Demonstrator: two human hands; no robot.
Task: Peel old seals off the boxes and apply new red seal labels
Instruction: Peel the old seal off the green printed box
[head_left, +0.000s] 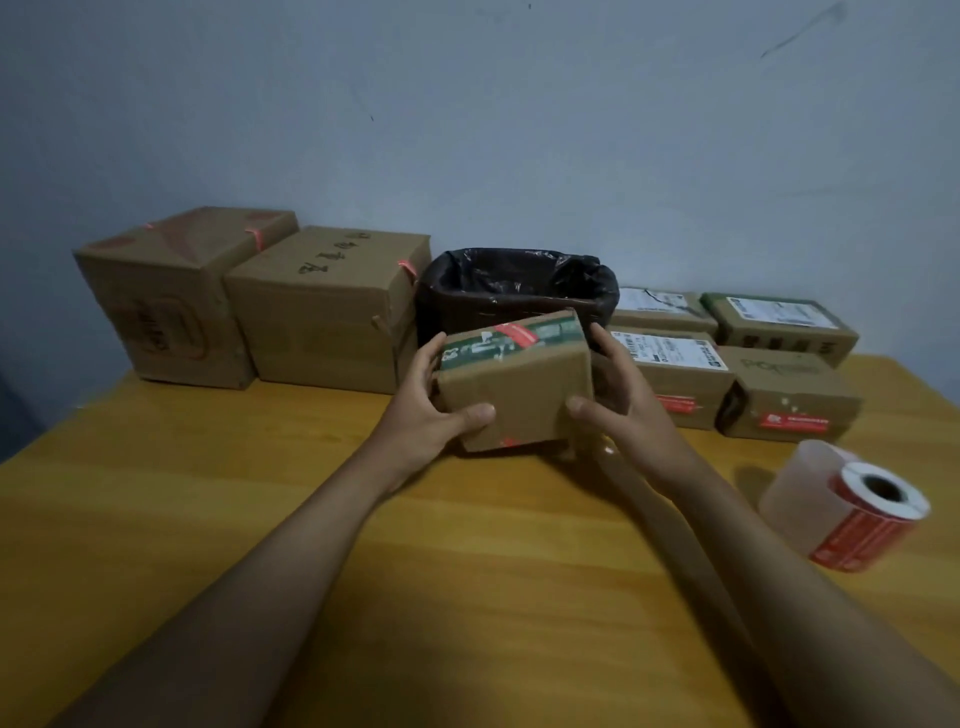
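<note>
Now both hands' grip, left hand (431, 410) and right hand (618, 400), clasps the tilted box (519, 395) above the table (311, 519).

cardboard boxes (514, 384): 7 | lined bin (514, 283): 1 | label roll (857, 512): 1 | hands (434, 402): 2

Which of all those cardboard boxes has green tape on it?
The small box held up between both hands, in front of the black-lined bin. Green tape runs along its top, crossed by a red seal; the other boxes show none.
</note>
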